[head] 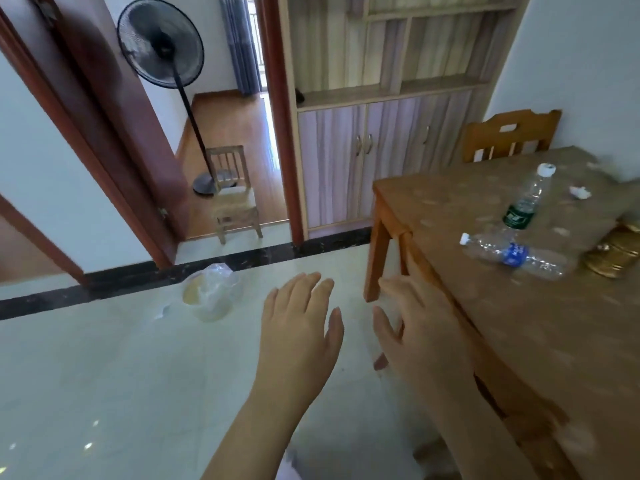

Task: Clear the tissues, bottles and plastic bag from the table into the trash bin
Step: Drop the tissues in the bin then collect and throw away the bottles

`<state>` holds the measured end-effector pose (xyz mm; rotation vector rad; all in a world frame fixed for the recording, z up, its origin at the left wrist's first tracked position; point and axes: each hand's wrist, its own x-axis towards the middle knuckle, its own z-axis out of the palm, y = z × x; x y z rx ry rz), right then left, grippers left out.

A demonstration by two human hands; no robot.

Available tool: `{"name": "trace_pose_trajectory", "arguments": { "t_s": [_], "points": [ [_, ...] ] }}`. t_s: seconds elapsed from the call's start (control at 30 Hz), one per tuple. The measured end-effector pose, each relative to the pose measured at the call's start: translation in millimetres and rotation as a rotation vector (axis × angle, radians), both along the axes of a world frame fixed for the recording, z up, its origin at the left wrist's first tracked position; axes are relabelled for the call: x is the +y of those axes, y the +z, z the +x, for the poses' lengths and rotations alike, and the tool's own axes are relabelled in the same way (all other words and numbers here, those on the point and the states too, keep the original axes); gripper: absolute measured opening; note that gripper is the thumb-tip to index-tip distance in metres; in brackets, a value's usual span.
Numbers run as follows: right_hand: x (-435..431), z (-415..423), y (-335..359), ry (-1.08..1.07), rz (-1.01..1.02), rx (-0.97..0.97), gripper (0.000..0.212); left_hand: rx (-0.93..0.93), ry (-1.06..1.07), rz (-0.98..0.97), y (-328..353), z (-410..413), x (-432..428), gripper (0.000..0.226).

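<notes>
Both my hands are held out flat over the floor, holding nothing. My left hand (299, 323) hovers left of the table corner; my right hand (417, 323) is beside the table's near edge. On the wooden table (540, 334) an upright clear bottle with a green label (524, 202) stands behind a clear bottle with a blue label (512, 256) lying on its side. A crumpled white tissue (580, 192) lies farther right. The trash bin (211, 294), lined with a clear bag, stands on the floor to the left.
A golden-brown container (614, 252) lies at the table's right edge. A wooden chair (509, 135) stands behind the table, a cabinet (381, 161) beyond. A standing fan (162, 43) and small wooden chair (233, 195) are in the doorway. A white scrap (162, 310) lies by the bin.
</notes>
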<state>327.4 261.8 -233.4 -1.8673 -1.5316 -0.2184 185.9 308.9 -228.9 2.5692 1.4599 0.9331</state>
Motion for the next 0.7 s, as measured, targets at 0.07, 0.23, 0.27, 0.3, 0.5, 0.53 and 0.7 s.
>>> {"name": "trace_pose_trajectory", "arguments": {
  "t_s": [0.07,0.23,0.27,0.3,0.5,0.53,0.7],
  "points": [
    [22,12,-3,-0.063,-0.031,0.034,0.036,0.001,-0.055,-0.031,-6,17,31,0.034],
    [101,47,2,-0.157,-0.084,0.014,0.036,-0.019,-0.160,-0.001,-7,51,135,0.034],
    [118,52,6,-0.147,-0.086,0.056,0.040,-0.031,-0.179,0.020,-4,57,158,0.033],
    [136,57,11,-0.153,-0.072,0.081,0.043,-0.042,-0.200,0.049,-1,64,180,0.031],
    [206,91,22,-0.303,-0.063,0.019,0.044,-0.100,-0.404,0.089,-3,116,271,0.032],
    [211,99,19,-0.326,-0.072,0.036,0.044,-0.098,-0.432,0.074,-8,126,280,0.032],
    [214,136,5,-0.471,-0.055,0.075,0.036,-0.161,-0.622,0.036,-25,177,300,0.034]
  ]
}}
